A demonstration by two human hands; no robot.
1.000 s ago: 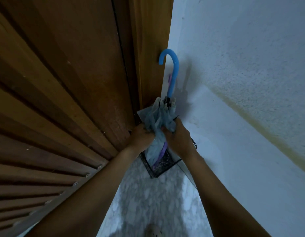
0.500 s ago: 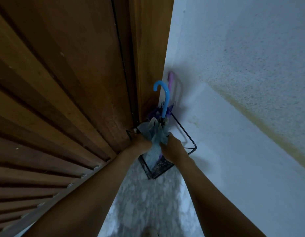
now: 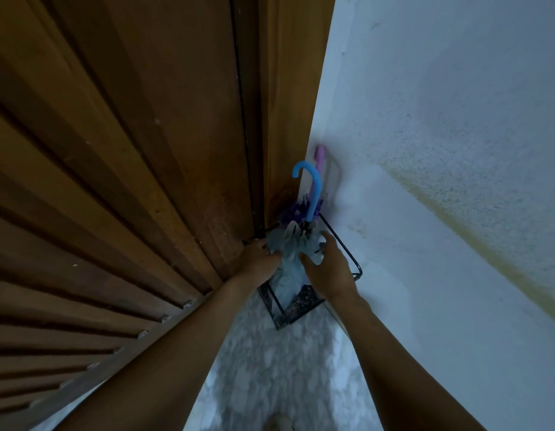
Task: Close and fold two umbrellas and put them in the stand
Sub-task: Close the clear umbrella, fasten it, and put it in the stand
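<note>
A folded pale-blue umbrella (image 3: 289,259) with a blue hooked handle (image 3: 313,188) stands in the black wire stand (image 3: 343,242) in the corner. Behind it in the same stand is a purple umbrella (image 3: 293,211), its lilac handle (image 3: 319,155) leaning against the wall. My left hand (image 3: 256,261) holds the left side of the blue canopy's bunched fabric. My right hand (image 3: 330,269) is at the canopy's right side with fingers spread, only lightly touching the fabric. The lower parts of both umbrellas are hidden inside the stand.
A brown slatted wooden door (image 3: 114,181) fills the left, right up against the stand. A rough white wall (image 3: 441,150) with a yellowish stain runs along the right. Mottled grey marble floor (image 3: 270,368) lies below, with my foot (image 3: 279,423) at the bottom edge.
The blue umbrella has gone down into the stand beside the purple one. My right hand has let go of the canopy and spread its fingers; the left hand stays on the fabric.
</note>
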